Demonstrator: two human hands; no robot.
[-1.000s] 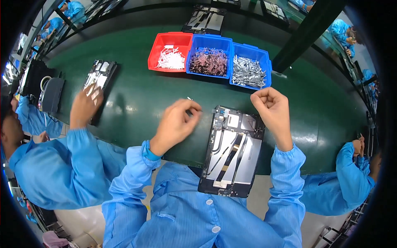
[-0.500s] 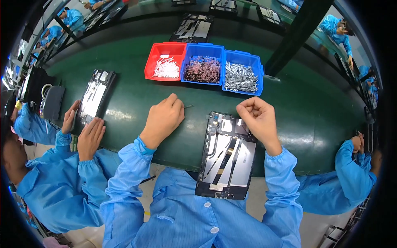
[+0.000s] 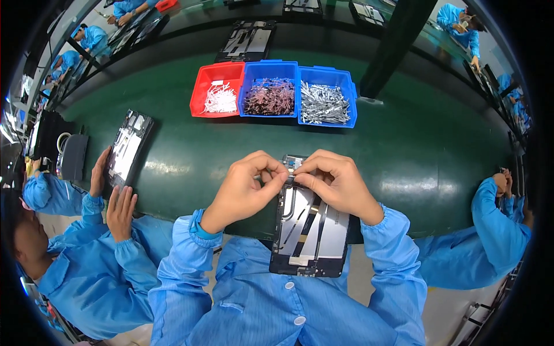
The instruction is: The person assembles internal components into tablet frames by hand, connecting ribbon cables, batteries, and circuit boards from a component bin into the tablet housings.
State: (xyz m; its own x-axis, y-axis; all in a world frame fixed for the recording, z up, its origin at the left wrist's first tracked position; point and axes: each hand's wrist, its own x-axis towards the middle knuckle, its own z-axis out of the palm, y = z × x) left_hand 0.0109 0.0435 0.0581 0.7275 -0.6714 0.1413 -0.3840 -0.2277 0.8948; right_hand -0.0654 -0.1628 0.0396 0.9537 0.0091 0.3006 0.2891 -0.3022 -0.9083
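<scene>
An opened tablet [image 3: 332,236], its back off and its flat cables and silver plate showing, lies in front of me and overhangs the near table edge. At its top end, my left hand [image 3: 242,187] and my right hand [image 3: 340,184] meet almost fingertip to fingertip. Both are closed in a pinch over the circuit area. Whatever sits between the fingers is too small and too covered to name. My hands hide much of the tablet's top corners.
Beyond my hands stand a red bin [image 3: 196,92] of white strips and two joined blue bins [image 3: 327,124] of small parts. Behind them lies another opened tablet [image 3: 245,40]. At left, a co-worker's hands touch a tablet [image 3: 128,147]. A dark post [image 3: 398,49] rises at the back right.
My left hand has moved right and my right hand slightly left, so both now meet at the tablet's top end. The view has shifted slightly. The co-worker's hands have shifted along their tablet.
</scene>
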